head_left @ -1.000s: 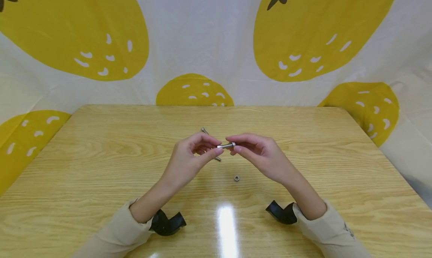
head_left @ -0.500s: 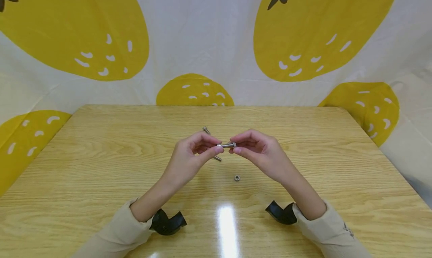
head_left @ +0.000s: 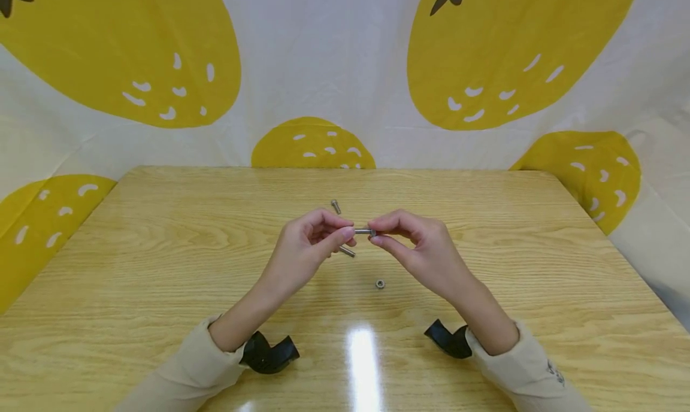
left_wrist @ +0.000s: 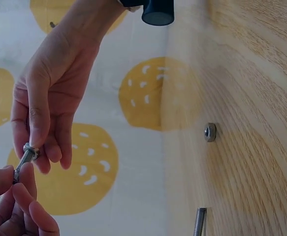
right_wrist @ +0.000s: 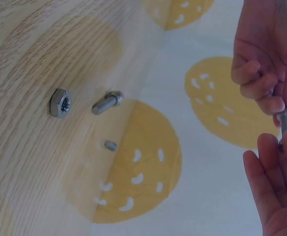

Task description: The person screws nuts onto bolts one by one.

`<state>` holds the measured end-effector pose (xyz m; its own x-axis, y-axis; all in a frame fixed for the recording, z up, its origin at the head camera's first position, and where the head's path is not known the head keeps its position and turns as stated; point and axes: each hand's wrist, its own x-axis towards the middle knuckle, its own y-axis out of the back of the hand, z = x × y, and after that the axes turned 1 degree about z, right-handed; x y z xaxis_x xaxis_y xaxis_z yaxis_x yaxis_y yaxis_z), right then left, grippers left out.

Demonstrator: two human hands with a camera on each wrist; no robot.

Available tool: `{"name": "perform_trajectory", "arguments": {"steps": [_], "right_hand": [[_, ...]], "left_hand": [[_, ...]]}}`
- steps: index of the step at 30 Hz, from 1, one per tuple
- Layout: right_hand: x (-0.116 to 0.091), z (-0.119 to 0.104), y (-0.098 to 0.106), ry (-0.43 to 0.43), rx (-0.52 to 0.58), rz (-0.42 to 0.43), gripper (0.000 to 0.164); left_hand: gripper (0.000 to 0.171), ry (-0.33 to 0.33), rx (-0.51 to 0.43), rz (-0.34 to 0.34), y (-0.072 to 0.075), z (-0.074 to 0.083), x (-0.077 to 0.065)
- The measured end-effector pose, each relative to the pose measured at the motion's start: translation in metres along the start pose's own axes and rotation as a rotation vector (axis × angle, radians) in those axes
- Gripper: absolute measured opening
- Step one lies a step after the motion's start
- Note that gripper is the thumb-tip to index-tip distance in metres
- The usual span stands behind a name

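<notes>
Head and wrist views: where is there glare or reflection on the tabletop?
Head view: a white glare streak near the bottom, clear of the loose nut and held bolt; left wrist view: the tabletop mirrors the yellow cloth print; right wrist view: similar yellow mirroring.

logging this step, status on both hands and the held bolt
Left hand pinches held bolt, right hand pinches nut at its end. Held bolt raised off table. Loose nut, loose bolt nearby, seemingly not blocking.
</notes>
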<state>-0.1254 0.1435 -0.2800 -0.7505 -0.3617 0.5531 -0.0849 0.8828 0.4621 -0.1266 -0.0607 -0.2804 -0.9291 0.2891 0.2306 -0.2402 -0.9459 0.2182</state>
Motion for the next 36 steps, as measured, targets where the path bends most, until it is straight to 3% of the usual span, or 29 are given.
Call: {"name": "perform_trajectory", "arguments": {"steps": [9, 18, 23, 29, 33, 36], "right_hand": [[-0.001, -0.002, 0.002, -0.140, 0.036, -0.024, 0.017], [-0.002, -0.001, 0.001, -0.206, 0.109, -0.076, 0.016], [0.000, -0.001, -0.002, -0.258, 0.046, -0.088, 0.021], [0.002, -0.001, -0.002, -0.329, -0.077, -0.113, 0.040], [0.001, -0.003, 0.007, -0.314, -0.069, -0.148, 0.027], [0.001, -0.005, 0.013, -0.243, -0.077, -0.152, 0.024]], "left_hand": [[0.014, -0.009, -0.031, -0.007, 0.001, 0.000, 0.002], [0.014, 0.003, -0.048, -0.004, -0.001, 0.003, 0.001], [0.013, 0.005, -0.062, -0.018, -0.002, 0.004, 0.000], [0.014, 0.010, -0.087, -0.037, -0.003, 0.004, -0.001], [0.014, 0.014, -0.071, -0.025, -0.002, 0.004, -0.001], [0.014, 0.013, -0.064, -0.017, -0.002, 0.004, -0.001]]}}
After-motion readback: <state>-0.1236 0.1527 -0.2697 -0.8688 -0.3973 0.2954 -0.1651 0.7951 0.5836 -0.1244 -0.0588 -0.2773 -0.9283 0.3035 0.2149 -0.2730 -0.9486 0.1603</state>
